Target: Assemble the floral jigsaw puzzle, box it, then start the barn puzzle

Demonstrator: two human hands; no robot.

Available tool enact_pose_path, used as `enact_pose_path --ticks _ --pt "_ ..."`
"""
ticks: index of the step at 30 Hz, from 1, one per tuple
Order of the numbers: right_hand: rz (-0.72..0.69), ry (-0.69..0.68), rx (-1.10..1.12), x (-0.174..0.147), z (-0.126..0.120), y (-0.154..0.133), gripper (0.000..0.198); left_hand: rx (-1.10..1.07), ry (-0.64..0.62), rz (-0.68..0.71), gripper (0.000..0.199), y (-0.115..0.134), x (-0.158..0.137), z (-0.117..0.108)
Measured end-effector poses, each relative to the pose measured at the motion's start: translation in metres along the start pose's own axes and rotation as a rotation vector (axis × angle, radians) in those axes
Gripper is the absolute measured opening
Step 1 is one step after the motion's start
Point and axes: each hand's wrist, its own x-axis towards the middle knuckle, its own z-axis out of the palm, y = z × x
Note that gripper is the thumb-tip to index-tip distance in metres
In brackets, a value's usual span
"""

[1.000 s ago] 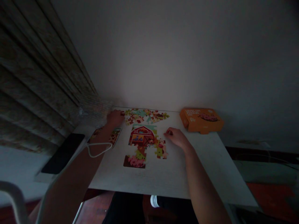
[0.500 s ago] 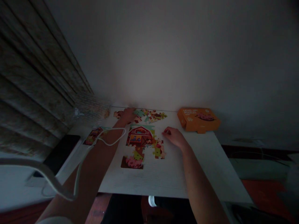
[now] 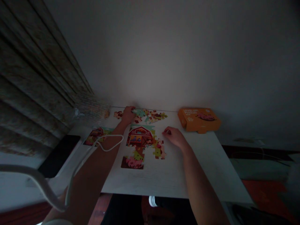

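At the back of the table, my left hand (image 3: 128,115) reaches into the loose jigsaw pieces (image 3: 157,116). Its fingers are closed at the edge of a pale green puzzle piece (image 3: 134,111). My right hand (image 3: 174,136) hovers or rests just right of the partly joined puzzle (image 3: 140,137), thumb and fingers pinched together; whatever lies between them is too dark to make out. The joined part shows a red barn, with a pink pig section at its lower left and a strip of pieces at its lower right.
An orange puzzle box (image 3: 200,120) stands at the back right. A reference picture card (image 3: 95,135) lies left, partly under my left forearm. Beside it are a black phone (image 3: 59,154) and clear plastic wrapping (image 3: 90,111). A white cable (image 3: 114,135) loops in front of my left arm.
My left hand has shifted slightly among the loose pieces, and its forearm has moved, showing more of the picture card. The white cable has swung lower. My right hand stays nearly still.
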Motion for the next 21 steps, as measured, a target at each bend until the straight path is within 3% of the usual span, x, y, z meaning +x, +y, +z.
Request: enact_pose_path --ticks 4,7,11,16,21 --pt "-0.036 0.113 0.166 0.003 0.002 -0.004 0.014 -0.308 -0.023 -0.053 0.049 0.015 -0.03 0.01" --pt "-0.055 0.168 0.351 0.003 0.003 -0.009 0.03 -0.449 -0.102 -0.027 0.047 0.027 -0.068 0.029" --pt "-0.058 0.075 0.545 0.002 0.005 -0.013 0.055 -0.569 -0.203 0.024 0.04 0.041 -0.107 0.047" --pt "-0.126 -0.018 0.562 0.004 0.01 -0.016 0.045 -0.517 -0.229 0.155 0.039 0.055 -0.122 0.047" --pt "-0.074 0.141 0.412 0.011 0.015 -0.007 0.035 -0.15 -0.28 0.322 0.054 0.049 -0.127 0.032"
